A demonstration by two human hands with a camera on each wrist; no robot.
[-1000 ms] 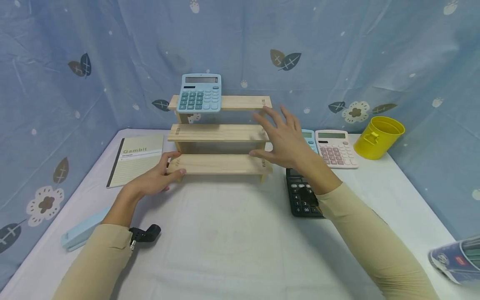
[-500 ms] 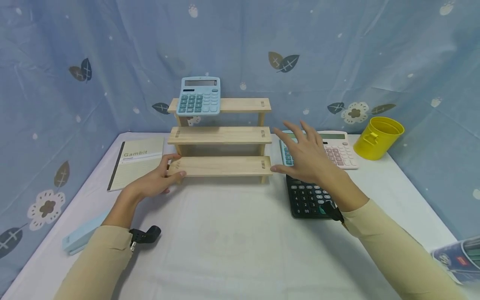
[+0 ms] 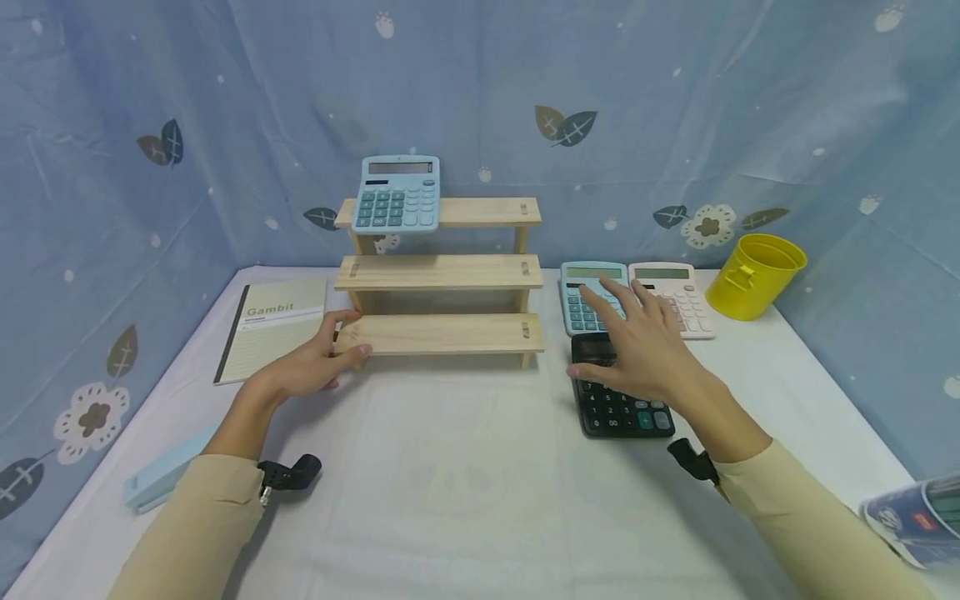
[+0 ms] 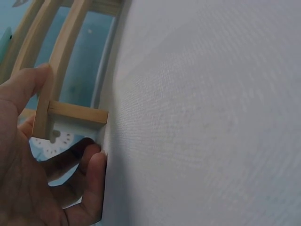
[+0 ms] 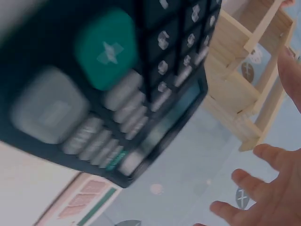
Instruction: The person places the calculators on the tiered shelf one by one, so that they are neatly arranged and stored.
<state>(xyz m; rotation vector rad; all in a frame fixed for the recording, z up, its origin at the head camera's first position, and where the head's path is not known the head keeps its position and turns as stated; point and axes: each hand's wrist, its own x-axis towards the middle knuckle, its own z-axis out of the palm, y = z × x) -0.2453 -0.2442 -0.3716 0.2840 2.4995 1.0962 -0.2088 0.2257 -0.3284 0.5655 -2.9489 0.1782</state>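
A three-tier wooden stand [image 3: 450,335] stands at the back of the table. At the left end of its lowest plank, my left hand [image 3: 303,364] grips the wood, thumb at the front edge and index finger at the rear. A light blue calculator [image 3: 397,197] leans on the left of the top tier. My right hand [image 3: 647,354] hovers over a black calculator [image 3: 621,417], fingers spread and holding nothing. Behind the black one lie another blue calculator [image 3: 574,302] and a pink-and-white calculator [image 3: 686,293], both partly covered by my fingers.
A yellow bucket [image 3: 756,275] stands at the back right. At the right edge lies a blue pencil-tin-like container [image 3: 911,521], cut off by the frame. Left of the stand are a notebook [image 3: 273,325] and a light blue stapler-like object [image 3: 168,471]. Patterned cloth hangs behind.
My right hand has moved from the stand's right end rightward and down to above the black calculator. My left hand stays on the lowest plank.
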